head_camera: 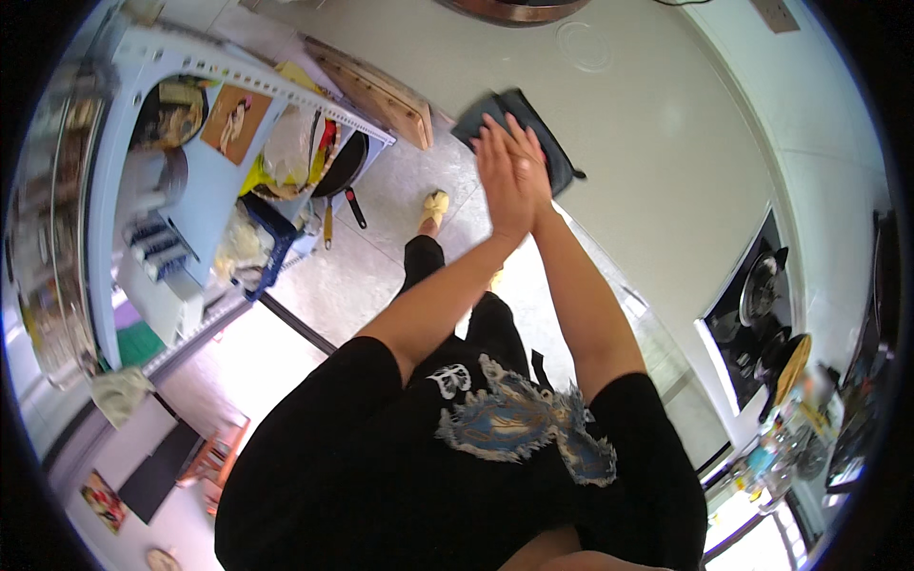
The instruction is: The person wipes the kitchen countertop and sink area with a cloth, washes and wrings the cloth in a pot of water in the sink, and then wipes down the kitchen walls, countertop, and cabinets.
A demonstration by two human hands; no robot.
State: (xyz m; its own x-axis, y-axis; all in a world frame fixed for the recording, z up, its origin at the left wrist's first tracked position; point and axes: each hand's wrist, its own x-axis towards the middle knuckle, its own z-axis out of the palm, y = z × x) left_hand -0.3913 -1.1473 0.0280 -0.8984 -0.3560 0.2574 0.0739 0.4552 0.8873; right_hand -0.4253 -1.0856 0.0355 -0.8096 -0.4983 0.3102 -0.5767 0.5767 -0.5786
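Observation:
On the beige countertop [664, 171], near its edge, lies a folded dark grey cloth [555, 139] with a small loop at one corner. My right hand [537, 168] is flat on the cloth, fingers stretched out, holding it against the surface. My left hand [502, 187] overlaps the right one, palm down, with its fingers extended. The overlap and some blur hide part of the right hand and the cloth beneath.
A round copper-coloured vessel [521, 10] stands at the counter's far end. A black hob [750, 307] is set in on the right. Left stands a perforated-frame shelf [214, 193] with pans and bags. Wooden boards [378, 93] jut out beside the counter.

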